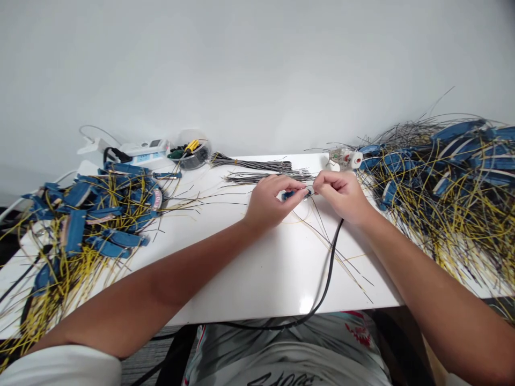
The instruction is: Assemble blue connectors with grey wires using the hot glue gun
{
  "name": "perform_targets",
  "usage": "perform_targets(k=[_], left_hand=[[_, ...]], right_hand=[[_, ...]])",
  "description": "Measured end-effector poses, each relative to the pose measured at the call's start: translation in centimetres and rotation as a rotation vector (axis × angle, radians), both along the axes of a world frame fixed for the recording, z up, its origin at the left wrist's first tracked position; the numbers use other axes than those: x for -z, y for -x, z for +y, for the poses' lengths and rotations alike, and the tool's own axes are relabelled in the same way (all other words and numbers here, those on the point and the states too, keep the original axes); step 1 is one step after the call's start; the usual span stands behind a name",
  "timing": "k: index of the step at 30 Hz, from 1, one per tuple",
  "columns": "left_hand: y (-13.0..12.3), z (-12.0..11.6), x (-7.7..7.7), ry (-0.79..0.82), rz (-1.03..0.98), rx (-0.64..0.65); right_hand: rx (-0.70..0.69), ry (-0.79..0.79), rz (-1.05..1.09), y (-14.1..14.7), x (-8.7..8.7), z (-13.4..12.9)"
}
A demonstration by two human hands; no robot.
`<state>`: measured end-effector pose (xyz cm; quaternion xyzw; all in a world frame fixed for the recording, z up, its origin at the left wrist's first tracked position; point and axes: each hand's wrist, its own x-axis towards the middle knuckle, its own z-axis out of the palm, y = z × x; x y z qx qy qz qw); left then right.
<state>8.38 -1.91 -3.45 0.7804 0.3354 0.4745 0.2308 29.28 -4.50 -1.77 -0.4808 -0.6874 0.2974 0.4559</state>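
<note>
Near the middle of the white table, my left hand (273, 198) is closed in a pinch on a small blue part (288, 195), mostly hidden by the fingers. Thin black and yellow wires (322, 236) trail from around it towards me. Just to its right, my right hand (341, 194) is closed with curled fingers, its fingertips close to the blue part. What those fingers grip is too small to make out. From beneath the right hand a thick black cable (332, 257) runs down over the table's front edge; its upper end is hidden.
Blue parts with yellow and black wires are heaped at left (76, 230) and right (454, 203). Behind my hands lie black wire bundles (253, 163). A clear tub (197, 155) with yellow-handled tool, a white device (148, 153) and a white spool (354, 160) stand along the wall.
</note>
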Motion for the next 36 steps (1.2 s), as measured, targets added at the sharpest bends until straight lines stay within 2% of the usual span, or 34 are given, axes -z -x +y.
perform_targets(k=[7,21,36], left_hand=[[0.04,-0.02,-0.05,0.086,-0.044,0.043],[0.11,-0.05,0.15,0.206,-0.072,0.03],[0.03,-0.17,0.1,0.122,-0.046,0.036]], right_hand=[[-0.006,-0.005,-0.024,0.13,-0.02,-0.15],[0.015,-0.014,-0.014,-0.06,0.0,-0.04],[-0.005,-0.01,-0.003,-0.17,0.32,0.12]])
